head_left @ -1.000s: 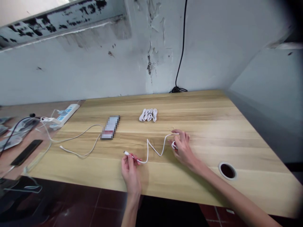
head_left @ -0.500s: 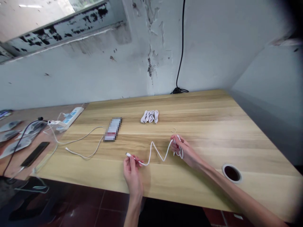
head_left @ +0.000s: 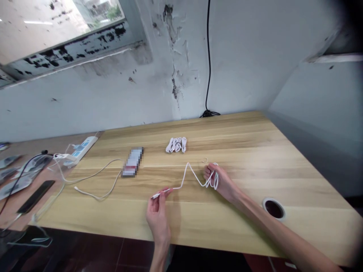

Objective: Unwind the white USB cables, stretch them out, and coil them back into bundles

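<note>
A long table of pale, straight-grained wood (head_left: 241,151) runs across the view, seen from above by the person working at it. Over its near edge, a thin white charging cable (head_left: 181,187) stretches between two bare hands, rising in a sharp peak between them.

The left hand (head_left: 157,215) has a closed grip, pinching the cable just behind its slim white plug (head_left: 155,196) between thumb and fingers. The right hand (head_left: 222,181) is also closed, gathering loose white loops of the same cable (head_left: 214,181) against its fingers, and the loops hang just below it. A tiny pale ring (head_left: 204,160) lies on the wood just beyond the right hand.

Farther along the table sit a neat bundle of coiled white cable (head_left: 176,144) and a flat rectangular object (head_left: 132,162), too blurred to identify. To the left, a second white cable (head_left: 96,191) curves across the wood from a white power strip (head_left: 81,149) at the table's far left corner. A black smartphone (head_left: 36,196) lies on a lower brown surface (head_left: 17,223) to the left. A round, dark cable hole (head_left: 273,209) pierces the table near the right edge
</note>
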Motion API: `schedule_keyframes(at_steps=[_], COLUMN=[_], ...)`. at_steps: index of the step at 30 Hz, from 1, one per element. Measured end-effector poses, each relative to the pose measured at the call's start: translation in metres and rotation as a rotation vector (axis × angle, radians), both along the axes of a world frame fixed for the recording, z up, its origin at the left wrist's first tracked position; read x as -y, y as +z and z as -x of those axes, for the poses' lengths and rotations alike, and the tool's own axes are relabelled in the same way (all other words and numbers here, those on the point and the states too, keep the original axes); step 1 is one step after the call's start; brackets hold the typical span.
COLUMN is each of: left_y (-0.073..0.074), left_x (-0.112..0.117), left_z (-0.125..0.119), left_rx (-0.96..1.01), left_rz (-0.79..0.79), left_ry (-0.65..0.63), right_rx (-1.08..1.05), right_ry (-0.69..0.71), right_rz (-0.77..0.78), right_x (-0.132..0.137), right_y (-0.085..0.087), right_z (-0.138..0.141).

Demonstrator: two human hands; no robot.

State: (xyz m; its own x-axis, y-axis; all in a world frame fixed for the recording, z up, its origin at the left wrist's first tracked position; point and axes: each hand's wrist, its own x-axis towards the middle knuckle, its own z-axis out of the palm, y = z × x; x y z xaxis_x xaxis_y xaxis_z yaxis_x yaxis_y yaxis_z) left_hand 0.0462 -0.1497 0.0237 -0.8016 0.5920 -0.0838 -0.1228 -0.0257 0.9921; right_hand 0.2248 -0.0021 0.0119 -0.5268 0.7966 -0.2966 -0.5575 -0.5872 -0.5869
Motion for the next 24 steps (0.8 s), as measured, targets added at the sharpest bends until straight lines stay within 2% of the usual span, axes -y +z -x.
schedule_keyframes(at_steps=[3, 6, 10, 13, 17, 20, 24], left_y=[0.004, 0.012, 0.023, 0.026, 0.018, 0.004, -0.009], left_x=[-0.01, -0.026, -0.053, -0.077, -0.106, -0.12, -0.125], left_z=[0.004, 0.01, 0.021, 0.028, 0.027, 0.016, 0.001], left_rx=[-0.001, -0.06, -0.185, -0.24, -0.176, -0.097, -0.067], left_rz=[-0.054, -0.105, -0.116, -0.075, 0.0, 0.016, 0.022], left_ry=[0.017, -0.029, -0.175, -0.327, -0.613, -0.652, -0.702], right_rx=[0.069, 0.039, -0.08, -0.035, 0.017, -0.016, 0.002], right_ry=[-0.041, 0.02, 0.143, 0.177, 0.153, 0.065, 0.026], right_rz=[0.037, -0.001, -0.046, -0.063, -0.133, -0.153, -0.184], right_x=[-0.003, -0.002, 0.001, 0.004, 0.004, 0.002, 0.002], right_y=[-0.002, 0.0, 0.007, 0.011, 0.008, 0.002, 0.0], right_z=[-0.001, -0.003, -0.003, -0.002, 0.0, 0.002, 0.002])
